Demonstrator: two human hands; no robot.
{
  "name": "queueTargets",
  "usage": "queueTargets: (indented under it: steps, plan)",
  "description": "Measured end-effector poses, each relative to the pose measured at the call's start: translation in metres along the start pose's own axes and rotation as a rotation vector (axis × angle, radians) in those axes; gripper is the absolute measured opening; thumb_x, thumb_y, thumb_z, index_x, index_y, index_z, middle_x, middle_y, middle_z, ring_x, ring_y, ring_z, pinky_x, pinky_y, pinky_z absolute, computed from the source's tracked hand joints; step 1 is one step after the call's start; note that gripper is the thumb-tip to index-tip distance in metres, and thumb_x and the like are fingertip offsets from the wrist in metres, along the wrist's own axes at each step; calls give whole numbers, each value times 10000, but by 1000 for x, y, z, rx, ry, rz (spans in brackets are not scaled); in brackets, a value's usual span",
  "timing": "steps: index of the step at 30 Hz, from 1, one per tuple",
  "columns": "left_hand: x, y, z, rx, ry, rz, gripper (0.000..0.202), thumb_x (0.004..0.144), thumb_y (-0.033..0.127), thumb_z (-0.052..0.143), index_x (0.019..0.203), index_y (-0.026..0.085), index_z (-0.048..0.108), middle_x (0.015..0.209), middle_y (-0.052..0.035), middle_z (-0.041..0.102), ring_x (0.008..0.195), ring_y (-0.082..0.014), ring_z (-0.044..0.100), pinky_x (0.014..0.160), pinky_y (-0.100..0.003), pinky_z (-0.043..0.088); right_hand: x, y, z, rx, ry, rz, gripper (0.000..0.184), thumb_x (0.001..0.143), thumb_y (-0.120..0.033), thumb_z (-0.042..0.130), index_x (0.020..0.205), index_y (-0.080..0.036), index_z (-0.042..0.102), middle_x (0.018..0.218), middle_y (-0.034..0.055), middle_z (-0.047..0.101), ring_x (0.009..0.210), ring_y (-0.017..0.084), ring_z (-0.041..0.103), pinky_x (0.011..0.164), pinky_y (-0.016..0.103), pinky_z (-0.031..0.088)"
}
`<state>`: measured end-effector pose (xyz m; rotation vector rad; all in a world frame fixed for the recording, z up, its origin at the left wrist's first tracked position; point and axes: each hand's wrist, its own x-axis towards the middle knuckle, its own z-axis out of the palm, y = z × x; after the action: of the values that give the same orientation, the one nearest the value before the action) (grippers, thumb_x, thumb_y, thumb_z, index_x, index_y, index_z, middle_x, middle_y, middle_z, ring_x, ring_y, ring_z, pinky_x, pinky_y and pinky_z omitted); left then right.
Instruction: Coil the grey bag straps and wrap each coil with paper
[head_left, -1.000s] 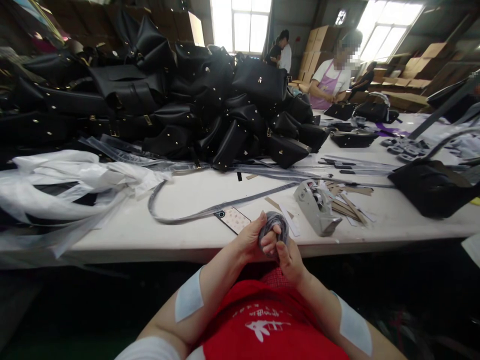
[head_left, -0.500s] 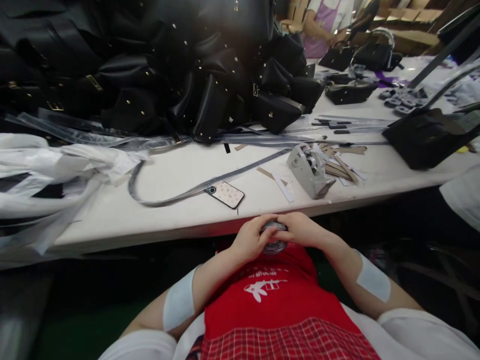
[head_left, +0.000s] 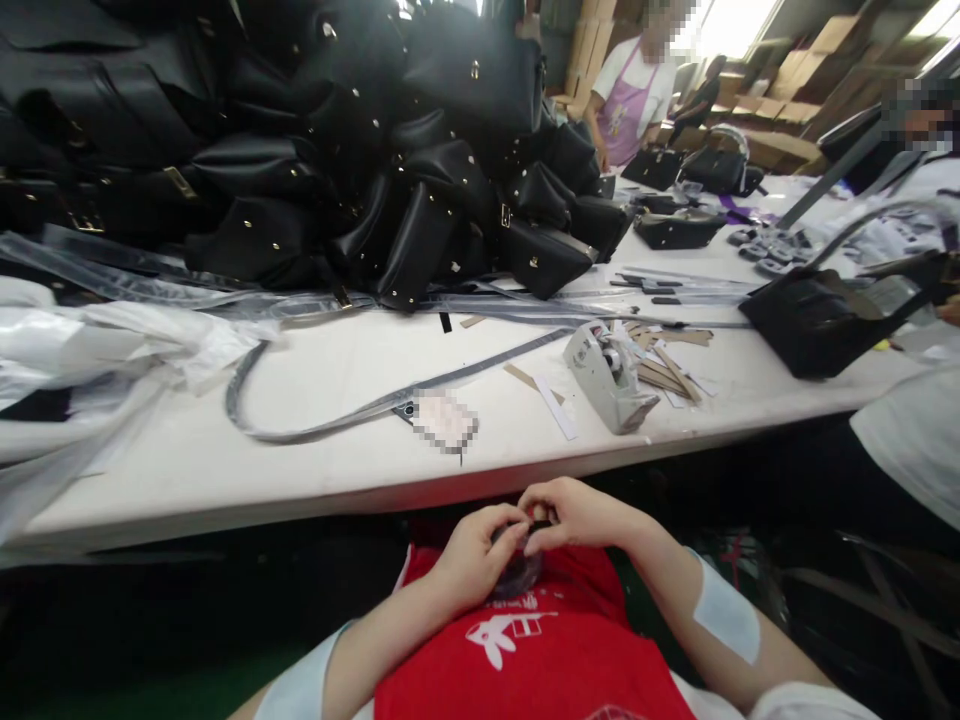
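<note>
My left hand (head_left: 480, 552) is closed around the side of a round, clear, shiny thing (head_left: 519, 578), which rests low against my red apron (head_left: 525, 650); its kind cannot be made out, as fingers cover much of it. Over its top edge, my right hand (head_left: 571, 514) has its fingers bent in a pinch, with the fingertips close to those of the left. Both hands are just below the table's front edge. On the table ahead stand a grey tape dispenser (head_left: 611, 378) and a phone (head_left: 444, 420) lying flat.
Black handbags (head_left: 420, 190) are heaped along the back of the white table (head_left: 330, 375). A long grey strip (head_left: 337, 425) loops across it, with brown strips (head_left: 667, 372) by the dispenser. A black bag (head_left: 817, 320) stands right, near another person's sleeve (head_left: 911, 440). Someone in a purple apron (head_left: 628, 115) is behind.
The view has tipped up and shifted a little. Both hands stay at the round clear thing; my right hand's fingers have lifted and bent into a pinch at its top edge.
</note>
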<state>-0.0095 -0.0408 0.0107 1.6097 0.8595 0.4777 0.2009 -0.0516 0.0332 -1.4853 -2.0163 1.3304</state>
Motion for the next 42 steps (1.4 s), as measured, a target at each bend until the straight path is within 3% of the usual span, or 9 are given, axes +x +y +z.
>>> queueTargets:
  steps: [4, 6, 10, 16, 23, 26, 32, 37, 42]
  plan:
    - [-4, -13, 8, -142, 21, -182, 377, 878, 488, 483, 959, 157, 644, 651, 9, 584, 453, -97, 463, 477, -215, 374, 29, 31, -28, -374, 590, 213, 322, 910, -409, 536, 1084, -154, 628, 976, 79, 683, 862, 197, 626, 795, 286, 463]
    - [-3, -14, 9, -179, 25, -203, 400, 859, 516, 501, 956, 153, 637, 636, 19, 553, 445, -89, 451, 453, -204, 345, 46, 45, -37, -687, 717, 367, 340, 911, -398, 546, 1108, -132, 622, 1057, 129, 650, 969, 238, 600, 861, 319, 438]
    - [-3, -16, 7, -190, 34, -200, 409, 855, 533, 508, 950, 157, 637, 684, 10, 567, 456, -81, 463, 454, -199, 338, 64, 60, -43, -914, 645, 484, 244, 949, -224, 456, 991, -118, 672, 986, 154, 654, 944, 243, 612, 814, 314, 437]
    - [-1, -24, 9, -211, 56, -214, 423, 854, 547, 502, 949, 155, 627, 632, 26, 528, 441, -82, 441, 440, -198, 325, 67, 58, -44, -976, 601, 477, 274, 935, -310, 498, 950, -115, 690, 946, 151, 668, 882, 250, 643, 737, 310, 455]
    - [4, -27, 6, -157, 67, -163, 317, 839, 456, 539, 879, 158, 640, 698, 0, 596, 548, -108, 504, 537, -210, 394, 68, 56, -59, -1013, 567, 441, 259, 870, -71, 464, 797, -91, 711, 813, 179, 693, 754, 265, 678, 642, 321, 459]
    - [5, -30, 3, -153, 97, -101, 289, 836, 417, 543, 864, 151, 651, 792, -33, 636, 684, -135, 551, 644, -219, 435, 67, 56, -64, -1021, 582, 412, 313, 912, -91, 419, 832, -139, 717, 817, 148, 699, 747, 248, 681, 628, 309, 451]
    - [3, -31, 3, -171, 74, -186, 325, 840, 457, 528, 895, 156, 636, 666, 13, 568, 478, -92, 459, 468, -204, 353, 70, 56, -45, -1007, 632, 381, 272, 936, -202, 465, 824, -159, 710, 885, 104, 699, 793, 240, 671, 625, 301, 438]
    - [0, -25, 1, -218, 63, -184, 367, 850, 499, 518, 954, 161, 618, 618, 35, 533, 434, -84, 454, 433, -197, 328, 64, 56, -39, -791, 742, 248, 203, 878, -277, 573, 745, -218, 715, 807, 48, 709, 758, 203, 648, 650, 278, 429]
    - [2, -25, -3, -285, 24, -181, 460, 887, 547, 433, 995, 150, 638, 618, 12, 557, 468, -104, 502, 465, -210, 378, 36, 29, -47, -626, 856, 171, 262, 940, -323, 446, 955, -177, 662, 839, 74, 709, 793, 208, 650, 703, 285, 446]
